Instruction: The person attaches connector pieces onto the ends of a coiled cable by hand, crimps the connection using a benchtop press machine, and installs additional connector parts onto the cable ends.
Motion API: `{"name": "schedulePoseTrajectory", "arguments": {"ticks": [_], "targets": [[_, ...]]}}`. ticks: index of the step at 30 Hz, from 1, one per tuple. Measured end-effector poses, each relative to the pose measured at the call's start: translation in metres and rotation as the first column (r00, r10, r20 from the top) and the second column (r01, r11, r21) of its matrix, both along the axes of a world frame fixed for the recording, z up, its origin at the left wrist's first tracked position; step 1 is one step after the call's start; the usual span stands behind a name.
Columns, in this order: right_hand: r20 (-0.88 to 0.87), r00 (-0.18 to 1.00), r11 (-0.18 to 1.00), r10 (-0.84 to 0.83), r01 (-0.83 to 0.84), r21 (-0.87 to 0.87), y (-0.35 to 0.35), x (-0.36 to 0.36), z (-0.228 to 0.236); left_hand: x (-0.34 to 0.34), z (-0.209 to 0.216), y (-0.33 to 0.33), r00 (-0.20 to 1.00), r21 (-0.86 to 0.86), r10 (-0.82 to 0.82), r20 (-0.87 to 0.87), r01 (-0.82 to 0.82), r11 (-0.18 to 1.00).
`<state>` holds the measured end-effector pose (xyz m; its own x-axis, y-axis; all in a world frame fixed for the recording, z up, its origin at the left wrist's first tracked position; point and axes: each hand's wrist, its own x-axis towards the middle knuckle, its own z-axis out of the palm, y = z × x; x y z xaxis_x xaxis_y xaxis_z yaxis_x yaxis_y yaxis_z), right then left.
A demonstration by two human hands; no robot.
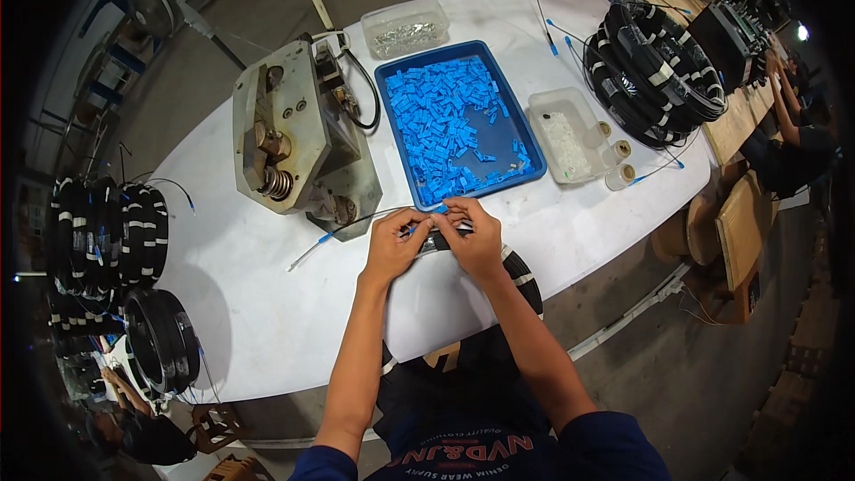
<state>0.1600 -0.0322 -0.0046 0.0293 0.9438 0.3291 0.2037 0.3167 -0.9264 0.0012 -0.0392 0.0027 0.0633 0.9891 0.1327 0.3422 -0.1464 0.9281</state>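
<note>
In front of the blue tray, my two hands meet at the fingertips. My left hand is closed in a pinch on a thin black cable, with a bit of blue showing at its fingers. My right hand pinches a small blue connector piece against it. How the pieces fit together is hidden by the fingers. Beneath my hands lies a black cable coil, bound with white bands, at the table's near edge. A cable end with a blue connector and a pale tip lies left of my left hand.
Many blue connector pieces fill the tray. A metal press stands to its left. Clear plastic boxes and small spools sit to the right. Cable coils stand far right, others at left. Other people work at both sides.
</note>
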Motion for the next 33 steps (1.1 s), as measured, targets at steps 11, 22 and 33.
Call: {"name": "schedulePoseTrajectory", "arguments": {"ticks": [11, 22, 33], "targets": [[0.009, 0.999, 0.999, 0.040, -0.040, 0.010, 0.003, 0.001, 0.002, 0.000, -0.007, -0.001, 0.999, -0.076, 0.021, 0.047, -0.018, 0.997], [-0.095, 0.992, 0.995, 0.079, -0.084, -0.048, 0.005, 0.003, -0.004, -0.003, -0.006, 0.000, 0.985, -0.132, -0.051, 0.167, 0.074, 0.988], [-0.107, 0.985, 0.970, 0.139, -0.157, -0.185, 0.006, 0.009, -0.003, -0.002, 0.002, 0.003, 0.999, -0.040, -0.041, 0.009, 0.041, 0.998]]}}
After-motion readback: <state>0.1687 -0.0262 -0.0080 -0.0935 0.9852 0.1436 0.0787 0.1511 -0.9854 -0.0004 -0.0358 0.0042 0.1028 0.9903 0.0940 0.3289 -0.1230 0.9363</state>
